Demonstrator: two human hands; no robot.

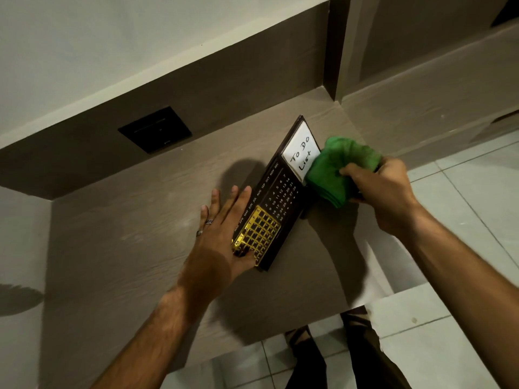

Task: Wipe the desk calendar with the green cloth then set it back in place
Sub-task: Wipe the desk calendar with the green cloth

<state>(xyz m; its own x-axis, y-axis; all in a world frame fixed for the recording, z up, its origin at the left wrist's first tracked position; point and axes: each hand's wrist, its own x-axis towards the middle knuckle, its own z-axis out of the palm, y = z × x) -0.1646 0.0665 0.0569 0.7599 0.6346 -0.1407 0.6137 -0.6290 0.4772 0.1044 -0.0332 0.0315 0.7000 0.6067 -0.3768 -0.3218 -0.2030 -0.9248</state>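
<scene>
A dark brown desk calendar [276, 197] stands on the brown desk [134, 248], with a gold date grid at its near end and a white "To Do List" panel at its far end. My left hand [224, 234] holds its near end, fingers spread flat behind it and thumb on the gold grid. My right hand [379, 186] grips a bunched green cloth [341, 169], which presses against the calendar's front at the edge of the white panel.
A black wall socket [155, 130] sits on the brown back panel to the left. A vertical partition [337, 51] rises behind the calendar. The desk's right edge [379, 265] drops to a tiled floor, where my legs [337, 360] show.
</scene>
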